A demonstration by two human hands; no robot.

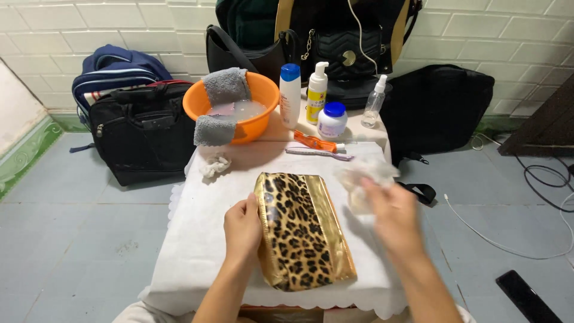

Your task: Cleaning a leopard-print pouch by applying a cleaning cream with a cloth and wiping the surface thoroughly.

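Observation:
A leopard-print pouch with gold trim lies flat on a small table covered by a white cloth. My left hand rests against the pouch's left edge, fingers curled on it. My right hand hovers just right of the pouch, blurred, gripping a crumpled clear-white wipe.
At the table's back stand an orange basin with a grey towel over its rim, several bottles, a white jar, an orange tube and a crumpled tissue. Black bags and cables lie on the tiled floor.

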